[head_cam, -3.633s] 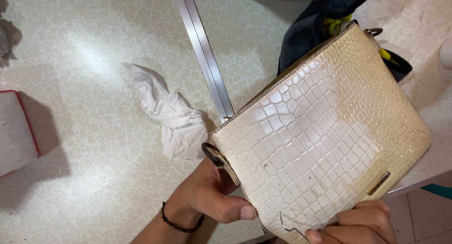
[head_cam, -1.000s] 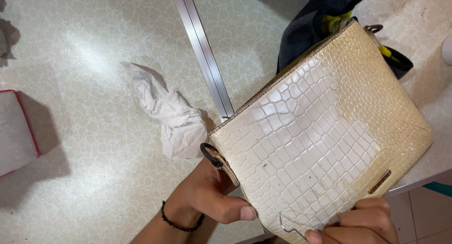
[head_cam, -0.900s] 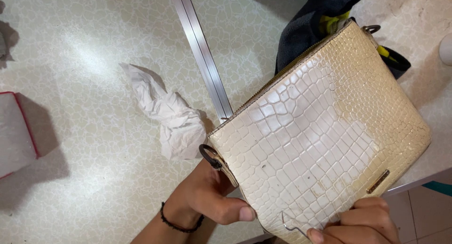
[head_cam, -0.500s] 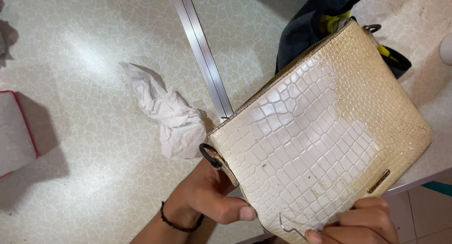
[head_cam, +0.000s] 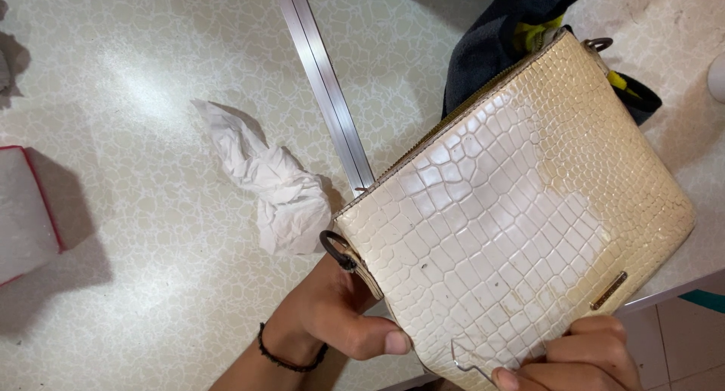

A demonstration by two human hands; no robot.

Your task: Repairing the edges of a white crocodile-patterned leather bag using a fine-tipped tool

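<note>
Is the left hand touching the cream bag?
Touching. In the head view the left hand grips the cream bag at its lower left edge, with the thumb pressed flat on the textured face near the dark ring.

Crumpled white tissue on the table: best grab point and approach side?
Pinch the crumpled white tissue at its bulky lower wad, coming from above and the left. That end is thickest, so fingers likely get purchase there; the upper tail is thin and flat on the table. The right side is crowded: the cream handbag with its ring, and the left hand just below.
</note>
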